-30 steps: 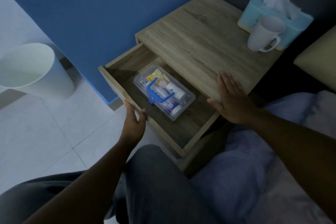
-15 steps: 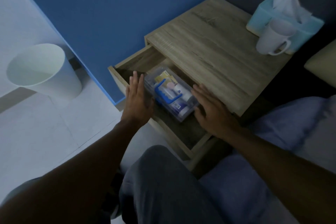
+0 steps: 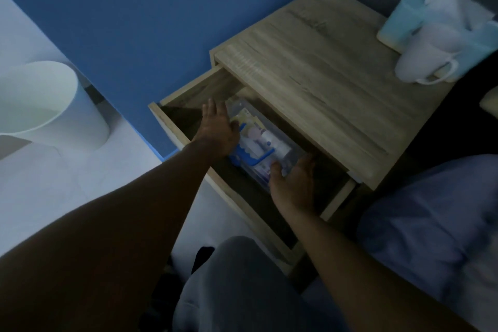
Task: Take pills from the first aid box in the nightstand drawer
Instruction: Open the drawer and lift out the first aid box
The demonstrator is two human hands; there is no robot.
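The wooden nightstand's drawer stands pulled open. Inside it lies a clear plastic first aid box with a blue handle; tubes, small bottles and packets show through its lid. My left hand rests flat against the box's far-left end, fingers spread. My right hand cups the box's near-right end, thumb on the lid. Whether the box is lifted off the drawer floor I cannot tell. No loose pills are visible.
On the nightstand top at the back right stand a white mug and a light blue tissue box. A white waste bin sits on the tiled floor at left. Blue bedding lies at right.
Both hands have moved deeper into the drawer and now press on the two ends of the first aid box. One second ago the left hand held the drawer front and the right lay on the nightstand edge.
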